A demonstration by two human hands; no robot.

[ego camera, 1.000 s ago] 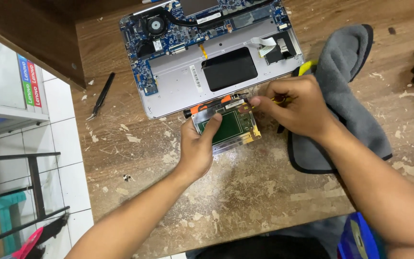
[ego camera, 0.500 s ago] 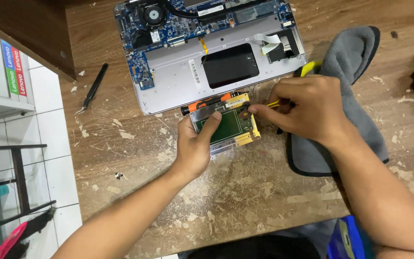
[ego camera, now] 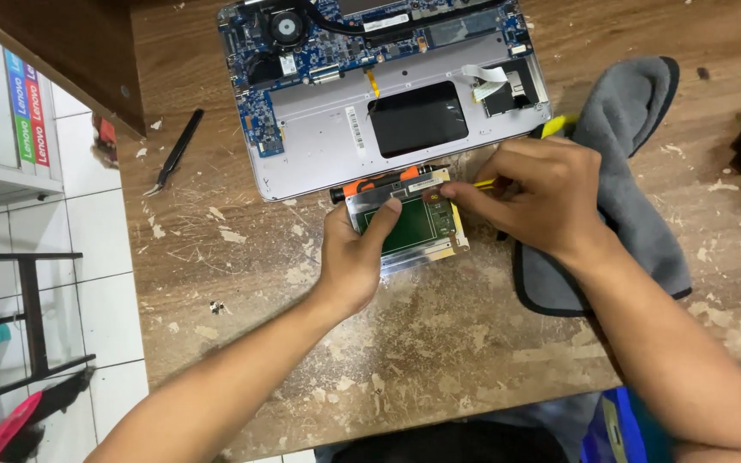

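My left hand [ego camera: 355,257] pins the small green board [ego camera: 407,225] flat on the wooden table [ego camera: 439,343], just in front of the opened laptop [ego camera: 319,146]. My right hand [ego camera: 542,193] pinches a yellow tool [ego camera: 484,183] at its edge (better kept low, with light pressure).

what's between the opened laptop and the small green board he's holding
An orange-and-black screwdriver lies between the opened laptop and the green board, seen in the head view.

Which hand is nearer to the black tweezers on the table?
Left. The left hand holds the small green board, right of the black tweezers; the right hand is farther right, over the grey cloth.
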